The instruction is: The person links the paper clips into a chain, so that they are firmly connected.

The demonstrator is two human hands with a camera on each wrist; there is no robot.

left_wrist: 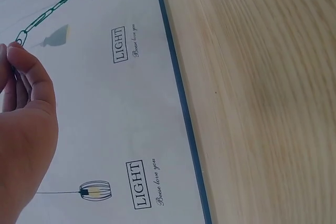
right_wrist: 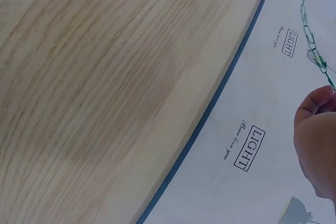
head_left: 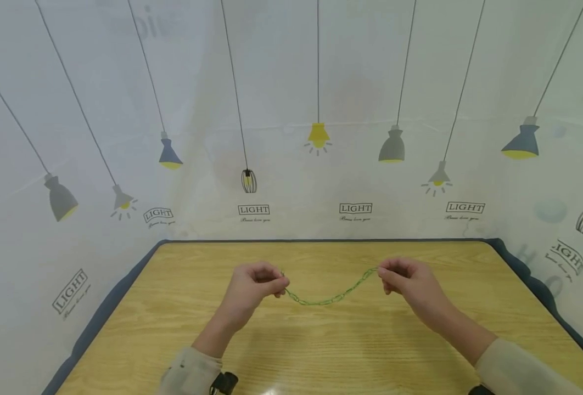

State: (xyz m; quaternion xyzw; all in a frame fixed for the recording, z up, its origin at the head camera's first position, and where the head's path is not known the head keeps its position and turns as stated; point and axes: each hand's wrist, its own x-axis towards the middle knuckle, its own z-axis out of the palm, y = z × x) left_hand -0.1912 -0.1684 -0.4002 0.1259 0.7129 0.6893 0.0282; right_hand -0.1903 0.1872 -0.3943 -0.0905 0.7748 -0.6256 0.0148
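A chain of green paper clips point(head_left: 323, 302) hangs in a shallow curve between the two hands, held above the wooden table. At its left end, my left hand point(head_left: 252, 288) pinches the chain between thumb and fingers. My right hand point(head_left: 412, 282) pinches the opposite end the same way. Several linked clips point(left_wrist: 50, 11) run up from the left fingertips in the left wrist view. From the right wrist, the chain point(right_wrist: 307, 27) is seen bending away from the right hand point(right_wrist: 317, 140). The clips inside the fingertips are hidden.
Below the hands lies a wood-grain table point(head_left: 321, 351) with a dark blue edge point(head_left: 108, 302). White curtains point(head_left: 281, 71) printed with hanging lamps and the word LIGHT enclose it at the back and both sides.
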